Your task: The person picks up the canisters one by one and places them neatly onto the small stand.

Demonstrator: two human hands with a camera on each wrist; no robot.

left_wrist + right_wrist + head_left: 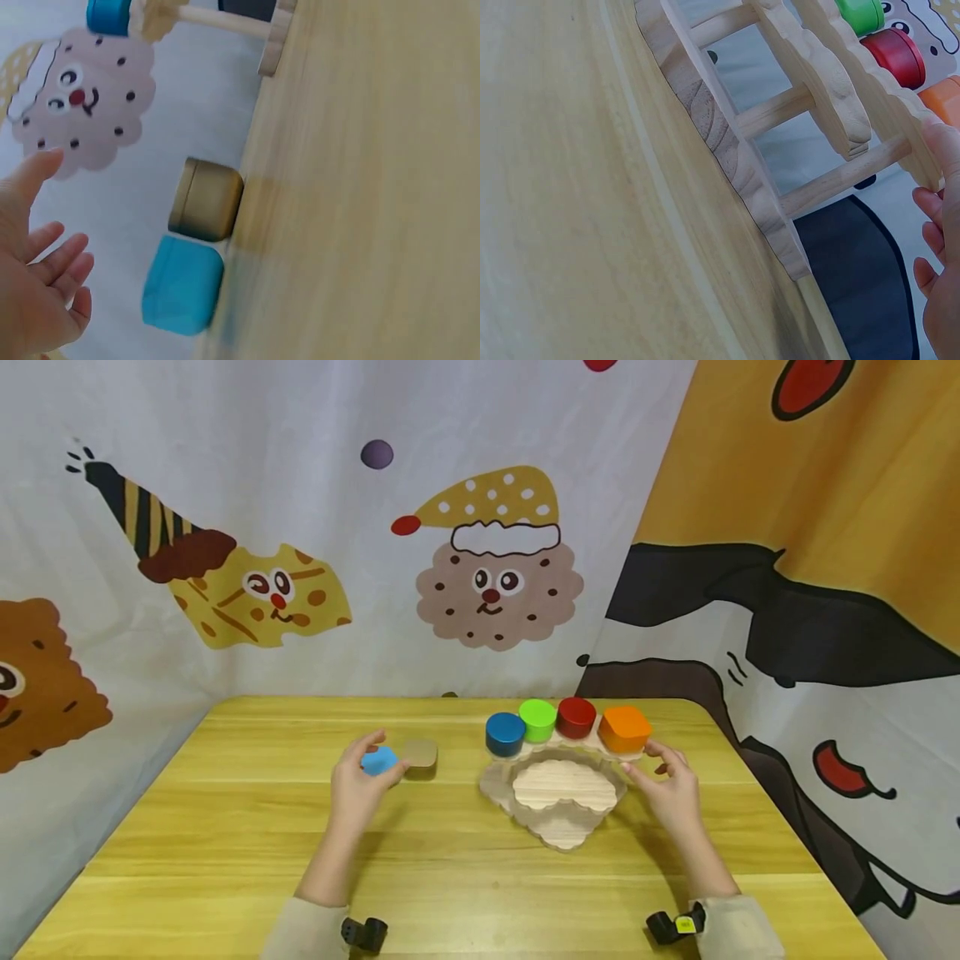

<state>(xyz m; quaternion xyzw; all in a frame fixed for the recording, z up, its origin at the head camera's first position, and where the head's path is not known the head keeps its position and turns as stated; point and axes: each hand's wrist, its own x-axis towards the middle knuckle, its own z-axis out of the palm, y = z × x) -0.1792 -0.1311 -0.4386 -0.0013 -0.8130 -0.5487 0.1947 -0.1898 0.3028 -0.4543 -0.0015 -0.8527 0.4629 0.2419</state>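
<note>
A light blue block (378,761) stands on the table beside a gold-brown block (420,758) with rounded corners. My left hand (362,781) is around the light blue block in the head view; the left wrist view shows the fingers spread and apart from it. On the right stands a tiered wooden stand (566,787) with scalloped shelves joined by dowels. Its top shelf bears a blue block (506,734), a green block (537,720), a red block (576,717) and an orange block (626,729). My right hand (672,789) pinches that shelf's right end, thumb above, fingers below.
The wooden table (480,893) runs back to a curtain (300,460) printed with cartoon biscuits. Small black cameras sit at the left cuff (364,935) and the right cuff (675,925).
</note>
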